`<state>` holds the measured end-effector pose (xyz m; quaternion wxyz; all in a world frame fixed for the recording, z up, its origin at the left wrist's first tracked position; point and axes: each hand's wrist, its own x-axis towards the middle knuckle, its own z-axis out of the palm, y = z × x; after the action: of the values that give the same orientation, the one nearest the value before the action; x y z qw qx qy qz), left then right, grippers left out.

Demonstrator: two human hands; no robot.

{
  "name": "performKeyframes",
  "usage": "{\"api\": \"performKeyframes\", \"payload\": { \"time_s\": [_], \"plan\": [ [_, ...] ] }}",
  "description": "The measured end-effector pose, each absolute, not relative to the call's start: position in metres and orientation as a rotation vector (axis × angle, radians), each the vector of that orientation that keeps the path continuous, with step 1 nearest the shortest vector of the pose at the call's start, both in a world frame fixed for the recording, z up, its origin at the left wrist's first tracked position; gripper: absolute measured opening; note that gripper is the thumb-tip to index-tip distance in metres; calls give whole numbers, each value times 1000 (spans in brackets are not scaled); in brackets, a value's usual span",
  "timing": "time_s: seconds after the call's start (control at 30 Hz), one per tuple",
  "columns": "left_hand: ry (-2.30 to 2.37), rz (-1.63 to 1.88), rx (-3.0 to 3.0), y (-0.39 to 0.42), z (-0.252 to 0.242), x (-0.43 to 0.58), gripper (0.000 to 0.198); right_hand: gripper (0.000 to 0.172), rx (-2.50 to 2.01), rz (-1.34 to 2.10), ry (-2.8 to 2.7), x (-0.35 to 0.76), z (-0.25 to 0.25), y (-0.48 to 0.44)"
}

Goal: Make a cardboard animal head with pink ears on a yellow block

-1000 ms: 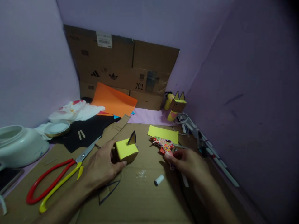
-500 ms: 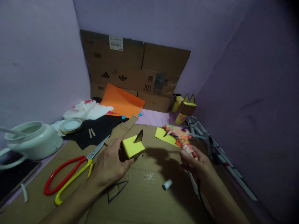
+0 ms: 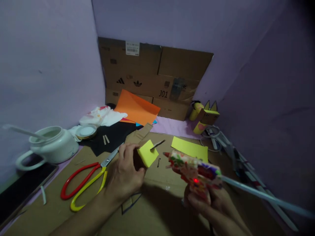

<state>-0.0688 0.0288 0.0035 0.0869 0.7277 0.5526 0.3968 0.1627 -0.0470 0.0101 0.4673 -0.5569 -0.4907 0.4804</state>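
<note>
Right of the scissors (image 3: 83, 182): a yellow block (image 3: 147, 153) was held tilted just past the blade tips, above the cardboard sheet (image 3: 159, 209).
Left hand (image 3: 125, 170): fingers were closed around the block.
Right hand (image 3: 209, 200): fingers were wrapped shut on a glue gun (image 3: 194, 168), farther right of the scissors, with the nozzle aimed at the block but apart from it.
Black flap (image 3: 157, 144): was seen jutting from the block, on the side away from the scissors.
Handling, as judged: the block was best kept steady, with fingers kept off the nozzle's line.
</note>
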Motion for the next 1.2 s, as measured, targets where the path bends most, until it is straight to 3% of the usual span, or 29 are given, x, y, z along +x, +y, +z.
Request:
{"api": "performKeyframes", "payload": {
  "time_s": [0.53,1.2],
  "plan": [
    [1570,1371,2449,19,4,-66,49,49,-1283,1311,-1437,145,13,-47],
    [1609,1396,2496,18,4,-63,47,39,-1259,1365,-1382,145,6,-47]
  ]
}}
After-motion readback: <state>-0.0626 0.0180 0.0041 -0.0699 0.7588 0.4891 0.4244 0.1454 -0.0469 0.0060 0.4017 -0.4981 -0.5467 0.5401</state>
